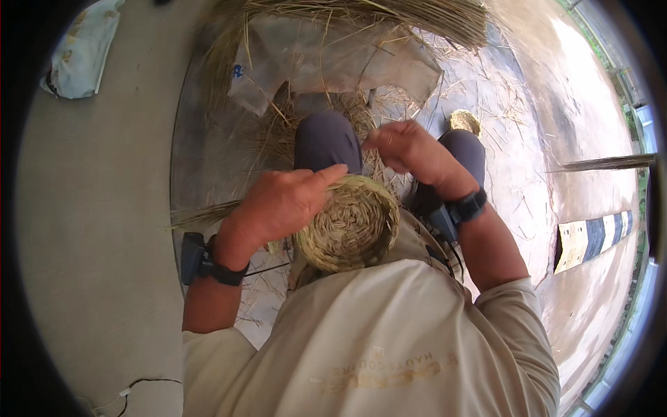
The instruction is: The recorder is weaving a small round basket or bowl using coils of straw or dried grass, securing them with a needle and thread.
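Observation:
A small round basket [345, 226], woven from yellow-green straw, rests in my lap with its hollow facing up. My left hand [286, 200] grips its left rim, the index finger lying along the top edge and the other fingers hidden behind the wall. Beyond the basket, to the right, my right hand [411, 151] is raised above the gap between my knees, apart from the rim. Its fingers are curled into a pinch; any strand between them is too fine to make out.
A thick bundle of dry straw [417, 17] lies at the far side, by a translucent plastic sheet [326, 59]. Loose stalks litter the ground cloth. Another woven piece [465, 121] sits beyond my right knee. At far left lies a white sack [83, 52]; a striped board [594, 242] is at right.

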The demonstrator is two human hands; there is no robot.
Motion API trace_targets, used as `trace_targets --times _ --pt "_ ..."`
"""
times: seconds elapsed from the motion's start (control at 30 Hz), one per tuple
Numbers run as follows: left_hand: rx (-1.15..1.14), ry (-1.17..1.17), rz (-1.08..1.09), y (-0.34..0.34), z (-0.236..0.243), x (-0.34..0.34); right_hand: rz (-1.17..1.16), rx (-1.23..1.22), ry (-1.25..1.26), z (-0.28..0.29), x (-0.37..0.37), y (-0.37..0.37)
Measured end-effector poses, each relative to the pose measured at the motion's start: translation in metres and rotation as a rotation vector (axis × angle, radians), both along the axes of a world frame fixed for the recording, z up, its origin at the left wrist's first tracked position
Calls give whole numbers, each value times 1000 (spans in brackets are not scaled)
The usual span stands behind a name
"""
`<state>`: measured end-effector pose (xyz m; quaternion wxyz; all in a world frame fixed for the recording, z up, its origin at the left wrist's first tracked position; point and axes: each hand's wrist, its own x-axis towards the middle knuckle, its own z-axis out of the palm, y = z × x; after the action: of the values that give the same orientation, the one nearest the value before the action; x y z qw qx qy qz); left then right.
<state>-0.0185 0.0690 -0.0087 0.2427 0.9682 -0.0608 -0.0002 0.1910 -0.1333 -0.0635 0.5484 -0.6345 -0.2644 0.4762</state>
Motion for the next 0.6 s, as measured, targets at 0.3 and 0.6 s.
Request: trace_targets --times 0.3,0.6 --pt "-31 49 118 12 -23 -21 236 -67 -505 28 -36 -15" --pt "-59 -145 106 -12 -32 1 -256 541 609 0 16 -27"
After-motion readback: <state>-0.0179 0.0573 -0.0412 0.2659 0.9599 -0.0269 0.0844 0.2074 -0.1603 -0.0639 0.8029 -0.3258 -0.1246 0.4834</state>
